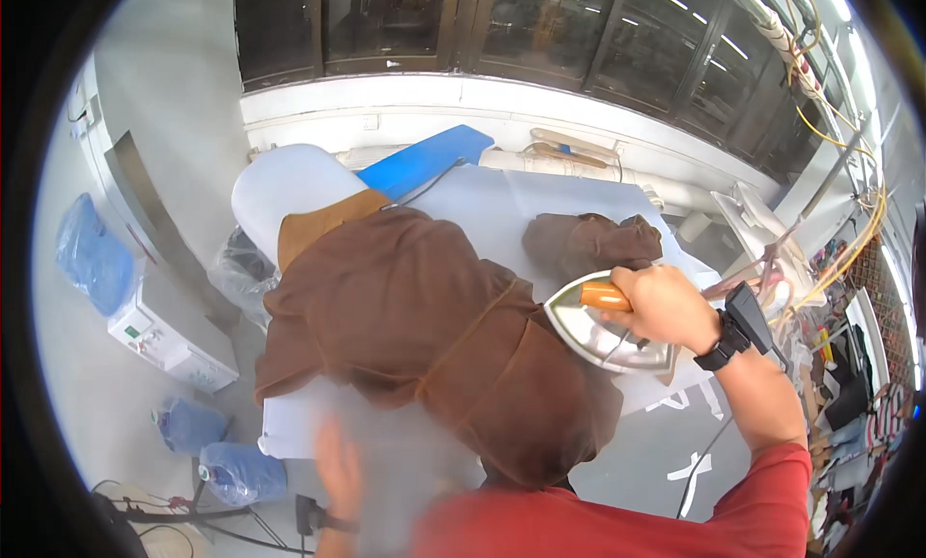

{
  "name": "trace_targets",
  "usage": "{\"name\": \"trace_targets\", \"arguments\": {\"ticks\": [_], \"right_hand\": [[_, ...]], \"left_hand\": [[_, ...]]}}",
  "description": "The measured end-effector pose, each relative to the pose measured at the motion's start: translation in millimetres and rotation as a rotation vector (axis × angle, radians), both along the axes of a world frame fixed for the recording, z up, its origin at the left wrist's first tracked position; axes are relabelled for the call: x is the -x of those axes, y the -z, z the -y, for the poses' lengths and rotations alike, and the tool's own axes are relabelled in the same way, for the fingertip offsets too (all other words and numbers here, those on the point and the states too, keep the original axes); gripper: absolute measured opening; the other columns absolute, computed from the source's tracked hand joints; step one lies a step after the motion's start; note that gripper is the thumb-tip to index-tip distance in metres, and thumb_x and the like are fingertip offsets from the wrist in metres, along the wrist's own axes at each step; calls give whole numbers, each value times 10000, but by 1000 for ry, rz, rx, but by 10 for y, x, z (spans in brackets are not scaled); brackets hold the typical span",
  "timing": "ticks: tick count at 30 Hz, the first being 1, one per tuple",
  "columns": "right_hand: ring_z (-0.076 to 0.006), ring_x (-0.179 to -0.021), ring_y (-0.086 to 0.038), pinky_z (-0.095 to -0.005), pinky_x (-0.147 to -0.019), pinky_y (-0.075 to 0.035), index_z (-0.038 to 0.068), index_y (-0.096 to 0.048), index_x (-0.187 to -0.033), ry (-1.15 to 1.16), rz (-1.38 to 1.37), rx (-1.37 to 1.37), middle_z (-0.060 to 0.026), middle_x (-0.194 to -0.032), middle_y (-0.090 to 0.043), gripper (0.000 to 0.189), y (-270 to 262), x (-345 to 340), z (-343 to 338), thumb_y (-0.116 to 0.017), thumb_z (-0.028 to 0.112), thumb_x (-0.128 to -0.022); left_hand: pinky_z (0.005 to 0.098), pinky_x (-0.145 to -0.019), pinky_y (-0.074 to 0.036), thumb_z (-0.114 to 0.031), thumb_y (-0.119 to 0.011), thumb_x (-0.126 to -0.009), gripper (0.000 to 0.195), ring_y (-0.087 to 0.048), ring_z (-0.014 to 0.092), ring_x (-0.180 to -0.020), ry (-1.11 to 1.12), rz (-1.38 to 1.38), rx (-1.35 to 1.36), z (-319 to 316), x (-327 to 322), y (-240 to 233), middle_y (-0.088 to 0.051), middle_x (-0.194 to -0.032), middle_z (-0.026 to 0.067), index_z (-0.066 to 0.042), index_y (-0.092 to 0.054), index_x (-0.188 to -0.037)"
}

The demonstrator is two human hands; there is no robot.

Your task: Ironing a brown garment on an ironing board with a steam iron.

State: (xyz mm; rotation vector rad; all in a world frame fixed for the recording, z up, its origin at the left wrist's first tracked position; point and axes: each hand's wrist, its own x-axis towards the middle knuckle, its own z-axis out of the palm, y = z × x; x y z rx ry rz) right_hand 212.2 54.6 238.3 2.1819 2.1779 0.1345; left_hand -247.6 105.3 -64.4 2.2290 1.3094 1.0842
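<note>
My right hand (pixel 662 305) grips the orange-brown handle of a steam iron (pixel 568 316), its metal body over the right part of a brown garment (pixel 369 312). Whether the soleplate touches the cloth cannot be told. The garment lies bunched across a pale ironing table (pixel 499 189) and hangs over its front edge. A tan panel (pixel 325 225) of it rests on a rounded white board (pixel 286 174). My left hand (pixel 338 460), blurred, is held with fingers extended near the table's front left edge, below the garment, and holds nothing visible.
Behind the iron lies another brown cloth piece (pixel 589 243). A blue board (pixel 427 160) stands at the back. Cables and hoses (pixel 864 247) hang on the right. Left are a water dispenser (pixel 173 334) and several blue water bottles (pixel 242 471). A haze blurs the front.
</note>
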Motion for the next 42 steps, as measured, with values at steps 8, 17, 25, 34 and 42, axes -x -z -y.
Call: {"name": "trace_targets", "arguments": {"ticks": [8,17,25,34,42], "right_hand": [[-439,-836,-710,-521,-773,-556,-8,-643,-980,165,-242,9,-255,-841,-711,385,501,-94,-353,-750,354,-906],[-236,-577,-686,-399,-606,-538,-37,-701,-909,684,-410,83,-130,-695,-704,354,681,-2653,798,-790,301,-852],[-476,-952,-693,-535,-846,-555,-12,-618,-1139,833,-125,-49,-239,-974,-727,541,2276,-4602,1852,-865,200,-707],[-374,-1175,-642,-432,-1029,-493,-57,-580,-1318,393,-730,-490,-231,-1270,-668,407,1993,-2583,851,-592,259,-1062],[-106,-834,-563,-309,-771,-491,-3,-686,-1064,267,-1451,-112,-16,-920,-650,284,2567,-456,476,-578,259,-1090]], "left_hand": [[396,-1099,-468,-104,-473,-1090,417,-582,271,-1325,120,363,483,222,-560,550,-613,-1417,194,57,-507,-1473],[354,-1019,-505,-137,-488,-1106,414,-631,212,-1183,-192,166,209,896,41,606,-647,-1321,149,48,-498,-1477],[347,-972,-530,-210,-535,-1106,460,-653,219,-1144,-592,414,314,1139,96,320,-662,-1303,155,39,-490,-1490],[398,-1047,-501,-131,-658,-1013,487,-651,321,-1248,-457,65,42,288,-433,-920,-659,-1347,219,-11,-540,-1470],[527,-1233,-286,-306,-660,-1003,532,-423,401,-1482,57,-240,-143,-926,-1135,-1477,-564,-1487,227,-67,-577,-1471]]}}
